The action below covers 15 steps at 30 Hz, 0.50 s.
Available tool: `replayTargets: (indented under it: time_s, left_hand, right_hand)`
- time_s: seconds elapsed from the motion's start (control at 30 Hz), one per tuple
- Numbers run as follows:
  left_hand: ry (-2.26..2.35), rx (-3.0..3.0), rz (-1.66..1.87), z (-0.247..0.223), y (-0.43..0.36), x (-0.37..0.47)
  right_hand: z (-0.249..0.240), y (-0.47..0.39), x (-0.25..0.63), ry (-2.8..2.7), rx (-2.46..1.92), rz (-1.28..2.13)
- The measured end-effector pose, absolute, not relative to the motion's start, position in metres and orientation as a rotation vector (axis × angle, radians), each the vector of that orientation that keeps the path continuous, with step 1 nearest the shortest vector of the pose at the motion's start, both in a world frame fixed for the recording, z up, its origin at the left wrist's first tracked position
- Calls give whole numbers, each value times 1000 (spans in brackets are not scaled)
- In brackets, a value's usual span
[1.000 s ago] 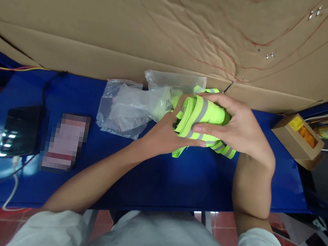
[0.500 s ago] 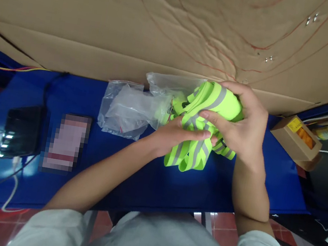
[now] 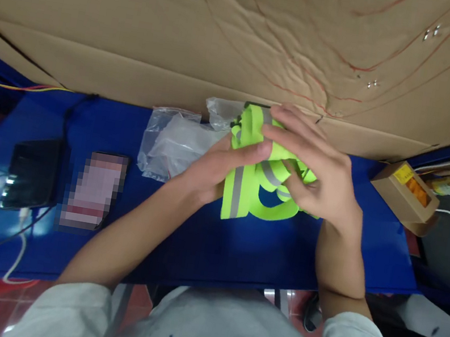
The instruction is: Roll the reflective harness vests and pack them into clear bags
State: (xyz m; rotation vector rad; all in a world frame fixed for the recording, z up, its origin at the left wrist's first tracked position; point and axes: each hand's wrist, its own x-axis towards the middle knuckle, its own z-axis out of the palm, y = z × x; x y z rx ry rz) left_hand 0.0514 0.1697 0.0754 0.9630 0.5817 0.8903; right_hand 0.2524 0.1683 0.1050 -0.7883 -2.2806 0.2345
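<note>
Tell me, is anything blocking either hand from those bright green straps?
Nothing visible does. The left hand grips the straps directly, and the right hand touches them. Clear plastic bags lie left of and behind them, not between.

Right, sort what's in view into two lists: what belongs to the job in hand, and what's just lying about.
Part of the job:
yellow-green straps with grey stripes, held by the left hand and right hand
probably the clear plastic bags beside them

Just lying about, it seems:
phone
black device
cardboard box with something orange inside
</note>
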Motion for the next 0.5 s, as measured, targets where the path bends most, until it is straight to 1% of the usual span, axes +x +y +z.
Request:
replayTargets:
  time_s: [0.07, 0.13, 0.23, 0.33, 0.4, 0.5]
  left_hand:
    - [564, 960, 960, 74, 174, 52]
    - [577, 968, 1020, 70, 178, 52]
    - [578, 1039, 1053, 64, 179, 53]
    - [570, 1088, 995, 61, 176, 55]
    - [590, 1008, 949, 61, 174, 57]
    - [562, 851, 911, 61, 173, 60]
  right_hand:
    - [113, 171, 256, -2321, -748, 474]
    - [116, 175, 262, -2270, -783, 643]
    - [112, 183, 267, -2090, -846, 707]
    - [105, 190, 268, -2087, -869, 855]
    - [103, 193, 268, -2074, -906, 966]
    - [104, 192, 266, -1973, -953, 992]
